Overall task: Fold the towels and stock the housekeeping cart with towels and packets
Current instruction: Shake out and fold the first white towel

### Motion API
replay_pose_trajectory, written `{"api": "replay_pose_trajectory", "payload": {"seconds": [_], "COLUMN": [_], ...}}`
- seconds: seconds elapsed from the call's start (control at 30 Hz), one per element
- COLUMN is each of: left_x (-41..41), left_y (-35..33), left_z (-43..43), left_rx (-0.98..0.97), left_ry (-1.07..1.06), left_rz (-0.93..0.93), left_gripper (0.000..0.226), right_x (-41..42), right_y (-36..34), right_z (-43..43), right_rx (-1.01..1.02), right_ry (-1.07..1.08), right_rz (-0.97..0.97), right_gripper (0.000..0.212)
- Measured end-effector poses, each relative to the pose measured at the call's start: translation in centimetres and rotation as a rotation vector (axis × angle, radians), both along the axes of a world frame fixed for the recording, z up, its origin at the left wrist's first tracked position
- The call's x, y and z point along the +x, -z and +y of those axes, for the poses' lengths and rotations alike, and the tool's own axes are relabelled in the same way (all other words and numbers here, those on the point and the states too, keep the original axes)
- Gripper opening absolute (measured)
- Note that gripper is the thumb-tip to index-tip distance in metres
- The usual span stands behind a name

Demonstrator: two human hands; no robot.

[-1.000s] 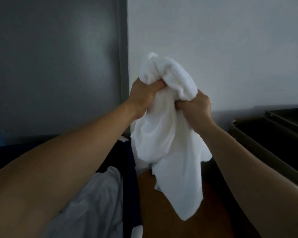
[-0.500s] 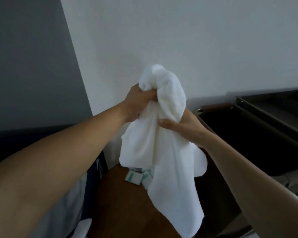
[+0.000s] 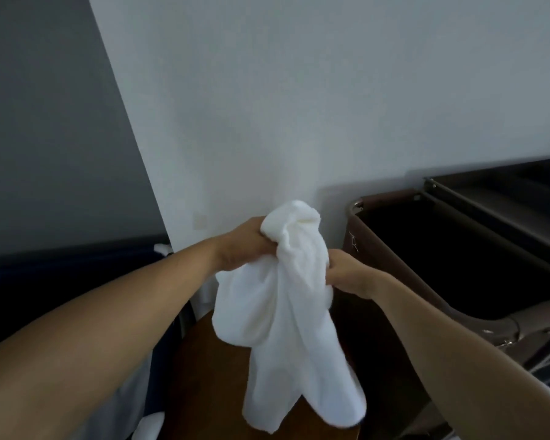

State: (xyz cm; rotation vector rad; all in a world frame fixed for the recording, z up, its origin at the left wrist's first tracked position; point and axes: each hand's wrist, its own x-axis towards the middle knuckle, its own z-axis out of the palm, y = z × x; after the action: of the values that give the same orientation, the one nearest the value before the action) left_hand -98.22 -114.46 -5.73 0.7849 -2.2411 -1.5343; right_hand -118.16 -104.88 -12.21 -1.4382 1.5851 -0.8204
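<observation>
A crumpled white towel [image 3: 286, 312] hangs in the air in front of the white wall. My left hand [image 3: 242, 246] grips its bunched top from the left. My right hand [image 3: 346, 274] grips the cloth a little lower on the right side. The towel's loose end dangles down over a brown wooden surface [image 3: 210, 385]. The housekeeping cart [image 3: 404, 274] stands at the right, its dark brown bag open and its inside in shadow. No packets show in this frame.
A dark metal shelf of the cart [image 3: 502, 198] runs along the right edge. A dark blue and white bed or seat [image 3: 61, 281] lies at the left. More white cloth [image 3: 146, 430] shows at the bottom left.
The view has swung right, bringing more of the cart into sight. Both hands have lowered in the frame with the towel, and my right hand has closed its grip on the cloth.
</observation>
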Motion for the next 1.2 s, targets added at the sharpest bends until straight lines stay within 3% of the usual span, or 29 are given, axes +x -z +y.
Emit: {"api": "replay_pose_trajectory", "payload": {"seconds": [0.07,0.13,0.23,0.4,0.53,0.63,0.73,0.8,0.83,0.9,0.97,1.03,1.13,1.2], "left_x": [1.5,3.1,5.3,8.2,8.3,7.4,5.7,4.7,4.5,4.3,4.2,3.7,3.1,2.9], "left_y": [1.1,2.3,4.4,8.0,7.8,6.2,5.4,5.6,5.8,5.2,3.9,2.6,1.5,1.1], "left_z": [-0.4,-0.7,-0.9,-0.9,-0.7,-0.6,0.1,0.6,0.8,1.1,1.5,2.1,3.3,3.9], "left_rx": [-0.076,-0.104,-0.122,-0.024,0.107,0.252,0.037,-0.121,-0.107,0.039,0.178,0.249,0.275,0.249], "left_ry": [-0.031,-0.025,-0.046,-0.001,0.16,0.219,0.134,0.109,0.07,-0.034,-0.108,-0.067,0.057,0.096], "left_rz": [-0.065,-0.128,-0.184,-0.283,-0.409,-0.255,-0.258,-0.36,-0.35,-0.176,0.013,0.073,0.067,0.033], "left_gripper": [0.031,0.035,0.045,0.043,0.06,0.071,0.066,0.053,0.046,0.04,0.046,0.056,0.06,0.062], "right_x": [0.7,1.2,1.5,2.8,4.0,4.5,5.4,5.6,5.3,4.1,2.9,1.9,1.7,2.1], "right_y": [0.5,0.4,-0.6,-2.4,-2.2,-1.7,-1.1,-0.8,-0.7,-0.8,-0.9,-0.8,-1.0,-1.2], "right_z": [-0.2,-0.3,-0.4,-0.2,-0.6,-0.5,-0.8,-0.9,-0.7,0.0,0.8,1.2,1.0,1.1], "right_rx": [-0.055,-0.102,-0.164,-0.216,-0.206,-0.186,-0.205,-0.187,-0.157,-0.029,0.162,0.268,0.254,0.211], "right_ry": [0.053,0.111,0.151,0.209,0.175,0.119,0.046,0.0,-0.014,-0.036,-0.095,-0.193,-0.226,-0.176], "right_rz": [0.051,0.22,0.42,0.363,0.424,0.475,0.498,0.474,0.43,0.231,-0.02,-0.196,-0.272,-0.16], "right_gripper": [0.034,0.027,0.034,0.032,0.037,0.038,0.04,0.04,0.042,0.052,0.079,0.094,0.076,0.059]}}
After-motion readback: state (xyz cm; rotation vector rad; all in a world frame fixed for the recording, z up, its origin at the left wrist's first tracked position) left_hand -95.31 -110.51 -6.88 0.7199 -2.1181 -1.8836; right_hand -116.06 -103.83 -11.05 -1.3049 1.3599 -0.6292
